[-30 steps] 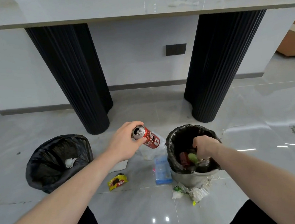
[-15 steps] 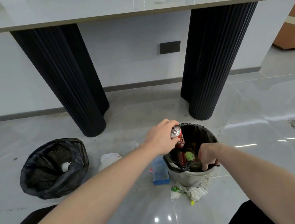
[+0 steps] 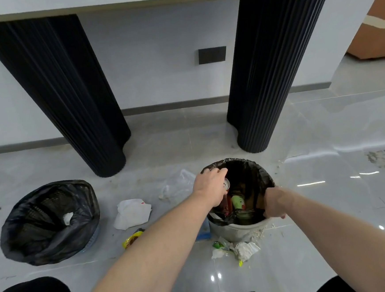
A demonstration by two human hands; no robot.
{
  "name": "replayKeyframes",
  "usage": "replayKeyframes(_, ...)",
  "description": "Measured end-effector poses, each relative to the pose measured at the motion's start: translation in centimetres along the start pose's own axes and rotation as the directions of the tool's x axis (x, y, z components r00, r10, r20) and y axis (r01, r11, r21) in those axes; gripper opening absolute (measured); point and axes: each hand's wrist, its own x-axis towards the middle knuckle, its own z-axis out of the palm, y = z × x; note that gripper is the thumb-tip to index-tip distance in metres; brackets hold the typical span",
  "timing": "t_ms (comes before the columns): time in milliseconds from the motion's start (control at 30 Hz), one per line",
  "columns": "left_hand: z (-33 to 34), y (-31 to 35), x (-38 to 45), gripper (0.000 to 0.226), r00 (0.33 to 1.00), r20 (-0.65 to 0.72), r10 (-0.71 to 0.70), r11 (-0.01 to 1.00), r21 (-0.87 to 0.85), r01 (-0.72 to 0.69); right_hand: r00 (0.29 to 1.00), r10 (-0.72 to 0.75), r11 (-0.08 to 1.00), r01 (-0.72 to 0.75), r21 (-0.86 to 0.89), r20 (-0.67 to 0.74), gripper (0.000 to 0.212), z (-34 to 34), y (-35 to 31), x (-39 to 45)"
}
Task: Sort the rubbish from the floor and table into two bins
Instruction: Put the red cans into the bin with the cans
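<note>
My left hand [image 3: 209, 187] reaches over the near-left rim of the right bin [image 3: 239, 230], a pale bucket with a black liner. It holds a red drink can [image 3: 226, 185] upright just inside the opening; only the can's silver top and a strip of red show. My right hand [image 3: 275, 205] grips the liner at the bin's right rim. Inside lie a green item [image 3: 238, 202] and other rubbish. The left bin [image 3: 48, 223], lined with a black bag, stands apart on the floor with a white scrap in it.
On the floor lie a white crumpled paper [image 3: 132, 212], a yellow wrapper [image 3: 132, 238], a clear plastic bag [image 3: 178, 183], a blue packet [image 3: 204, 231] half hidden by my arm, and crumpled wrappers [image 3: 237, 248]. Two black fluted table legs [image 3: 270, 70] stand behind.
My left hand carried the red can rightward from between the bins to over the right bin and lowered it into the opening. My right hand came out of the bin to its right rim.
</note>
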Motion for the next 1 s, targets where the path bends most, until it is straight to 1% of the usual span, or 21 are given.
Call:
replayKeyframes(67, 0.5, 0.1, -0.7, 0.068, 0.999, -0.04, 0.02, 0.999, -0.027, -0.021, 0.999, -0.011, 1.0, 0.01, -0.01, -0.043, 0.028, 0.2, 0.3, 0.4)
replayKeyframes(133, 0.8, 0.3, -2.5, 0.054, 0.992, -0.111, 0.057, 0.994, -0.089, -0.067, 0.995, -0.052, 0.999, 0.052, -0.005, -0.085, 0.025, 0.3, 0.5, 0.4)
replayKeyframes(167, 1.1, 0.3, -3.8, 0.048, 0.99, -0.122, 0.069, 0.989, -0.124, -0.084, 0.994, -0.076, 0.997, 0.076, -0.002, -0.08, 0.022, 0.3, 0.5, 0.2)
replayKeyframes(233, 2.0, 0.1, -6.2, 0.045, 0.993, -0.071, 0.096, 0.981, -0.16, -0.106, 0.989, -0.138, 0.99, 0.14, 0.032, -0.049, 0.014, 0.2, 0.9, 0.1)
replayKeyframes(267, 2.6, -0.3, -7.1, 0.046, 0.992, -0.039, 0.117, 0.98, -0.159, -0.122, 0.986, -0.158, 0.984, 0.161, 0.079, -0.042, 0.01, 0.1, 1.3, 0.1)
replayKeyframes(333, 3.4, -0.9, -7.9, 0.039, 0.989, -0.024, 0.145, 0.974, -0.172, -0.147, 0.984, -0.171, 0.975, 0.176, 0.133, -0.049, 0.009, 0.1, 2.3, -0.3)
replayKeyframes(400, 3.7, -1.3, -7.9, 0.028, 0.985, -0.041, 0.167, 0.968, -0.183, -0.172, 0.985, -0.167, 0.982, 0.171, 0.082, -0.048, 0.012, 0.2, 3.4, -0.9)
replayKeyframes(500, 4.1, -1.7, -8.4, 0.018, 0.969, -0.095, 0.227, 0.957, -0.164, -0.241, 0.988, -0.149, 0.988, 0.146, -0.055, -0.051, 0.019, 0.4, 4.5, -2.2)
replayKeyframes(533, 4.4, -1.9, -8.9, 0.016, 0.959, -0.128, 0.253, 0.951, -0.148, -0.271, 0.987, -0.15, 0.986, 0.145, -0.086, -0.057, 0.018, 0.4, 4.6, -2.7)
replayKeyframes(600, 4.9, -2.4, -10.0, 0.012, 0.923, -0.194, 0.333, 0.927, -0.111, -0.358, 0.988, -0.146, 0.979, 0.138, -0.15, -0.048, 0.008, 0.5, 4.6, -3.6)
replayKeyframes(667, 5.6, -3.1, -11.1, 0.01, 0.897, -0.2, 0.394, 0.908, -0.069, -0.414, 0.993, -0.118, 0.97, 0.116, -0.215, 0.003, 0.029, 0.7, 4.3, -4.3)
replayKeyframes(700, 5.8, -3.3, -11.5, 0.01, 0.902, -0.163, 0.4, 0.91, -0.048, -0.412, 0.995, -0.087, 0.964, 0.095, -0.248, 0.042, 0.037, 0.8, 4.2, -4.4)
replayKeyframes(767, 6.0, -3.5, -12.0, 0.015, 0.925, -0.042, 0.378, 0.925, -0.015, -0.379, 0.994, -0.04, 0.954, 0.067, -0.291, 0.097, 0.047, 1.2, 4.2, -4.5)
replayKeyframes(833, 6.2, -3.5, -12.2, 0.02, 0.946, 0.035, 0.321, 0.947, 0.008, -0.322, 0.994, -0.017, 0.952, 0.05, -0.301, 0.11, 0.048, 1.4, 3.8, -4.4)
replayKeyframes(933, 6.4, -3.6, -11.7, 0.02, 0.979, 0.054, 0.195, 0.981, -0.021, -0.194, 0.992, -0.041, 0.959, 0.072, -0.275, 0.118, 0.046, 1.7, 2.9, -4.1)
replayKeyframes(1000, 6.2, -3.8, -11.3, 0.02, 0.991, 0.046, 0.127, 0.988, -0.094, -0.123, 0.978, -0.043, 0.983, 0.077, -0.166, 0.202, 0.052, 1.9, 2.9, -3.8)
